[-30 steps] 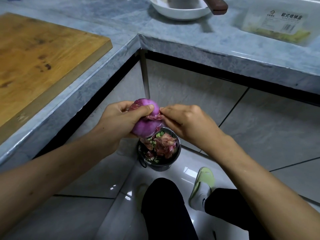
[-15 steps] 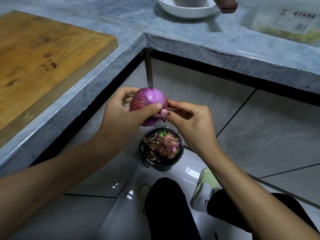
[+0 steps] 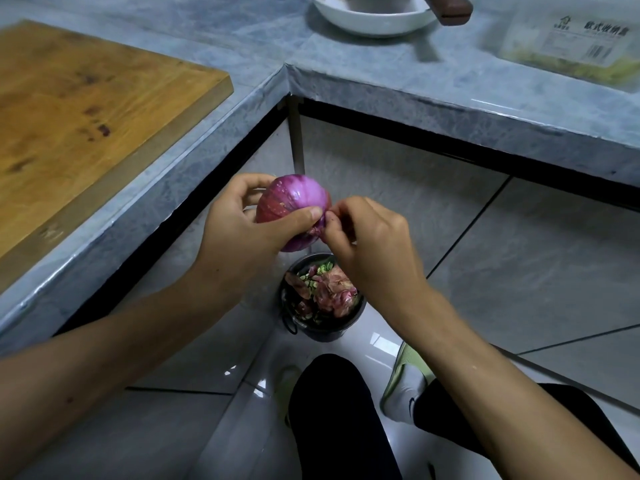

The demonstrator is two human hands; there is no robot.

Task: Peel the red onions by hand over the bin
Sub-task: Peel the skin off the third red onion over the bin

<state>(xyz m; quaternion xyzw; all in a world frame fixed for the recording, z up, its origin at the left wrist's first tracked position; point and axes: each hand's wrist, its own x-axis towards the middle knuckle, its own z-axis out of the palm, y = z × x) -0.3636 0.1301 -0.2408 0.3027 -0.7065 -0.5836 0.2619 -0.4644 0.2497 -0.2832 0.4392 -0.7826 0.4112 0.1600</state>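
The left hand [image 3: 239, 226] holds the red onion [image 3: 294, 206] in the middle of the picture, up in the air, right above the bin [image 3: 323, 299]. Its fingers [image 3: 301, 216] are curled round the onion, with the thumb pressed across the near side. The right hand [image 3: 367, 244] is just to the right of the onion. Its fingers are bent and pinch at a bit of skin on the right end of the onion.

The onion looks shiny and purple on top, so much of the dry skin seems to be off. The left side looks duller and browner, so some skin may be left there. A small loose bit hangs at the right end, and I think that comes off next. The bin on the floor already has many pink onion skins [image 3: 332, 289] and some green bits in it, so a lot of peeling looks done.

The far side and the bottom of the onion are hidden by the hands. I cannot see any other onions, so I cannot tell how many are left. On the table [image 3: 415, 91] at the far side, a white bowl [image 3: 374, 22] is cut off at the top. A wooden board [image 3: 86, 98] lies on the left.
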